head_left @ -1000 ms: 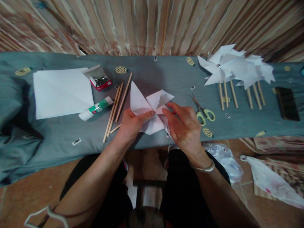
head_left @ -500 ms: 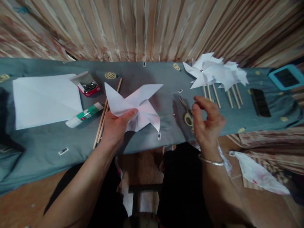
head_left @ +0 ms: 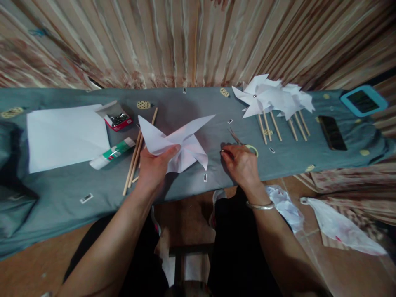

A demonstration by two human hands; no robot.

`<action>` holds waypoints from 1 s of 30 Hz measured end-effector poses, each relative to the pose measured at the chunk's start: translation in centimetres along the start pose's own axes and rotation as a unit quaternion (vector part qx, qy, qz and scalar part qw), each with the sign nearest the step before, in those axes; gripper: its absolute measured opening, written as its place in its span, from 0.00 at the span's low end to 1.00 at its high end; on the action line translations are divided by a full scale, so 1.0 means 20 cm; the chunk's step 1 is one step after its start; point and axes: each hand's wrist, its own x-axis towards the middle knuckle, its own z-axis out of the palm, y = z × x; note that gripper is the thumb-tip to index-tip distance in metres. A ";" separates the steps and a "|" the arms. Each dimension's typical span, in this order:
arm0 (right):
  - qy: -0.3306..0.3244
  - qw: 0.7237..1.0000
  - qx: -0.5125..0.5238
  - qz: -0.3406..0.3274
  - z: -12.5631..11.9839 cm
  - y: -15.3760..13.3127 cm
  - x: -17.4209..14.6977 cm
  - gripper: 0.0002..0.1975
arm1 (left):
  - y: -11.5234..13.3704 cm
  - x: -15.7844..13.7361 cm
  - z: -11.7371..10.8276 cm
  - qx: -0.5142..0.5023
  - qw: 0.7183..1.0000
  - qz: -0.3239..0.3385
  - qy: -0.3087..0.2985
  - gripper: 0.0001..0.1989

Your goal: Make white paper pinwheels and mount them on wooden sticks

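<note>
Near the table's (head_left: 62,206) front edge, the left hand (head_left: 153,169) grips a paper pinwheel (head_left: 187,144), thumb pressed at its centre — probably so the folds can't spring open. The right hand (head_left: 243,163) reaches low, fingertips nearly meeting at a bright speck (head_left: 222,150); whether they hold it, I can't tell. The green label (head_left: 113,154) on the white tube (head_left: 99,162) — too small to read.

Dim, muted light covers the scene; white paper (head_left: 68,138) at nine o'clock looks brightest, while black trousers (head_left: 238,247) at five and seven lose detail. Soft shadow lies below the pinwheel (head_left: 192,144). Wide-angle distortion fans the slightly blurred curtain (head_left: 185,41) toward ten and two.
</note>
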 end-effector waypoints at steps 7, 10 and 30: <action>0.042 0.989 0.138 0.027 -0.04 -0.02 0.01 0.06 | -0.01 -0.01 -0.01 -0.016 1.000 -0.006 -0.020 0.14; 0.103 0.943 0.309 0.071 -0.10 -0.13 -0.02 0.04 | -0.03 0.00 -0.01 -0.007 0.999 -0.014 -0.031 0.14; 0.087 0.923 0.375 0.003 0.04 -0.35 -0.02 0.04 | -0.09 -0.05 0.04 -0.004 0.997 0.048 -0.068 0.10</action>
